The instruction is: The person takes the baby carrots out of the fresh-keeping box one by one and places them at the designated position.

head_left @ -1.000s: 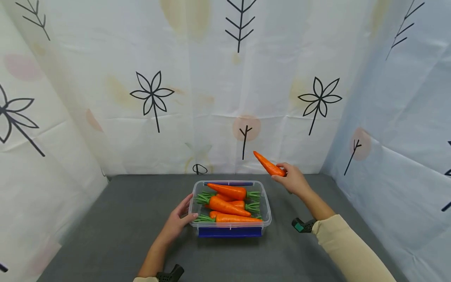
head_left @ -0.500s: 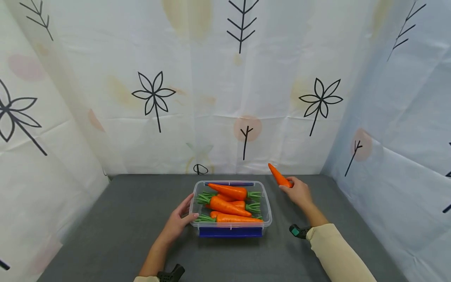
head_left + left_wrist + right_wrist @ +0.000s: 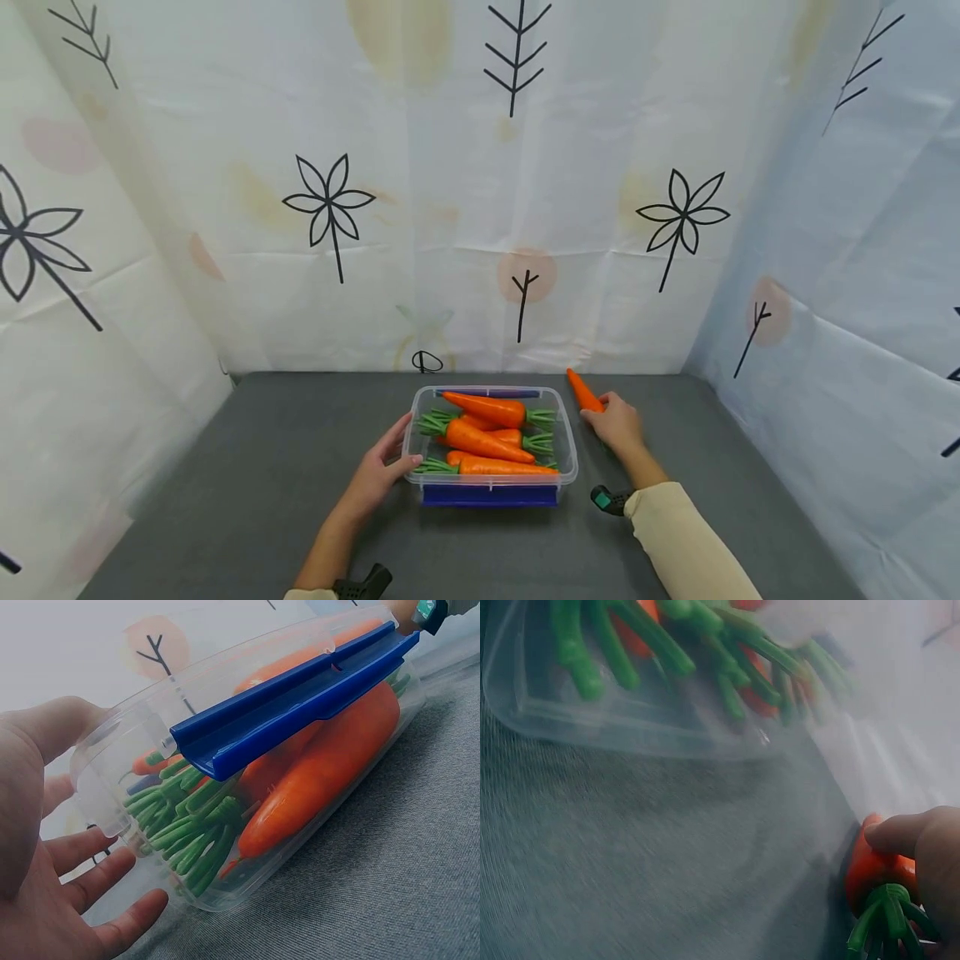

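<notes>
An orange carrot (image 3: pixel 584 390) with a green top is in my right hand (image 3: pixel 618 423), pinched near its thick end with the tip pointing away. The right wrist view shows the thumb across this carrot (image 3: pixel 881 866), low beside the grey surface; contact with it cannot be told. My left hand (image 3: pixel 381 462) rests at the left end of a clear plastic container (image 3: pixel 572 454), thumb at the rim corner. In the left wrist view its fingers (image 3: pixel 124 926) lie loosely spread along the wall. Several carrots (image 3: pixel 487 439) with green tops lie inside the container.
A blue clip latch (image 3: pixel 490 495) hangs on the container's front side. The grey-covered table (image 3: pixel 300 467) runs back to a white patterned cloth (image 3: pixel 450 208), which also encloses both sides.
My right hand has come down toward the table with the carrot, first slightly right, then back left beside the container. The left hand and the container have stayed put.
</notes>
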A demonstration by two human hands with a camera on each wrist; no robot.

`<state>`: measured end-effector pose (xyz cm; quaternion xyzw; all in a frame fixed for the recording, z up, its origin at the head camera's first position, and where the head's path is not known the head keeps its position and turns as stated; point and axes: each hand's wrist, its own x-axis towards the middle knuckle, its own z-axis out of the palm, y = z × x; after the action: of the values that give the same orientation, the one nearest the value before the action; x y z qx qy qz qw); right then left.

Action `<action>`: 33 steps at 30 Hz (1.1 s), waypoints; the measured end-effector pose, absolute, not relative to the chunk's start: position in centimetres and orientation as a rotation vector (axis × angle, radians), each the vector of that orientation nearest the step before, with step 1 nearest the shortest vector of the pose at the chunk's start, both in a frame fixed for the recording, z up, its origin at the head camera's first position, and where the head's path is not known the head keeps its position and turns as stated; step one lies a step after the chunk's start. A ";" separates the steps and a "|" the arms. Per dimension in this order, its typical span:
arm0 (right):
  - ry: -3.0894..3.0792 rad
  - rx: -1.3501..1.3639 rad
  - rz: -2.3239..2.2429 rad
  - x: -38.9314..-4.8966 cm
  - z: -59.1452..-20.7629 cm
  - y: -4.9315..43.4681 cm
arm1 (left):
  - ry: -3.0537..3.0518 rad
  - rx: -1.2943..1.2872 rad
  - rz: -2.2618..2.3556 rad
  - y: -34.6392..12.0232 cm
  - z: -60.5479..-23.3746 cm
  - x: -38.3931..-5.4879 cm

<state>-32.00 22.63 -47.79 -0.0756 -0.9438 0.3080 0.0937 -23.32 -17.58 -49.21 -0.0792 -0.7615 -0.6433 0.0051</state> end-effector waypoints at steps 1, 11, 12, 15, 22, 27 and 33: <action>-2.797 -0.230 0.915 -32.0 -48.0 22.4 | -2.385 -0.249 -2.016 -17.6 -49.2 -23.3; -2.812 -0.263 0.912 -32.5 -48.6 22.1 | -2.392 -0.221 -2.021 -17.4 -49.2 -23.4; -2.819 -0.259 0.911 -32.4 -48.5 22.1 | -2.391 -0.219 -2.022 -17.4 -49.2 -23.4; -2.839 -0.250 0.913 -32.2 -48.1 22.1 | -2.392 -0.212 -2.023 -17.4 -49.2 -23.5; -2.893 -0.222 0.900 -32.0 -47.3 22.4 | -2.419 -0.186 -2.003 -17.4 -49.1 -23.5; -2.920 -0.217 0.909 -31.9 -46.6 22.5 | -2.413 -0.189 -2.007 -17.5 -49.1 -23.4; -2.907 -0.197 0.923 -31.9 -45.4 22.3 | -2.398 -0.214 -2.017 -17.4 -49.0 -23.2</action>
<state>-31.93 22.27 -45.43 -0.0645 -0.9503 0.3016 0.0427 -23.24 -17.45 -49.04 -0.0681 -0.7636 -0.6420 0.0004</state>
